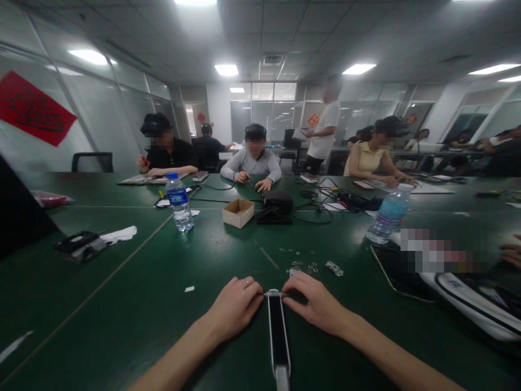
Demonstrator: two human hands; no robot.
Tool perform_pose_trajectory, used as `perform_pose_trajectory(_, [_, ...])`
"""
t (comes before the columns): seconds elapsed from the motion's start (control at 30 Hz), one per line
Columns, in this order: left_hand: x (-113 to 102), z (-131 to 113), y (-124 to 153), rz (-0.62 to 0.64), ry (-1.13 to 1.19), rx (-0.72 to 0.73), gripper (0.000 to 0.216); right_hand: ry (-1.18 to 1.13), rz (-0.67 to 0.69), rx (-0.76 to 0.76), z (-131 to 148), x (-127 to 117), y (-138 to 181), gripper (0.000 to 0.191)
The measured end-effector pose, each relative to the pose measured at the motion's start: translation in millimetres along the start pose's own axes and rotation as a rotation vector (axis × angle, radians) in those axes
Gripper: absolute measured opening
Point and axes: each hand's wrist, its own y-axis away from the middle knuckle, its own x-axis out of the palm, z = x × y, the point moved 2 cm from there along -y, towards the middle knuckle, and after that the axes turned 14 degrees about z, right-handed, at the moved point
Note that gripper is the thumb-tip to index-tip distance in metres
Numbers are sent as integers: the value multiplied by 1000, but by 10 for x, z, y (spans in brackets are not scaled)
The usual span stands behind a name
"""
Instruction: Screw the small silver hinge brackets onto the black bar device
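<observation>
A long black bar with metal ends [278, 334] lies on the green table [163, 282], running from the near edge away from me. My left hand [236, 304] rests curled at the left of its far end, fingers closed against the metal tip. My right hand [315, 304] is on the other side, fingers pinched at the same tip. Just beyond the hands lie several small metal washers [303, 267] and a small metal bracket [334, 268].
A cardboard box [238, 212], a black device with cables [277, 206] and two water bottles [179, 202] [388, 215] stand mid-table. A tablet [401, 271] and a bag strap lie at the right. Several people sit across the table; one stands behind.
</observation>
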Motion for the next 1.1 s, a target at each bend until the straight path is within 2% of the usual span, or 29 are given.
perform_pose_trajectory(1.1, [-23, -24, 11, 17, -2, -13, 15, -8, 22, -2, -10, -13, 7, 9])
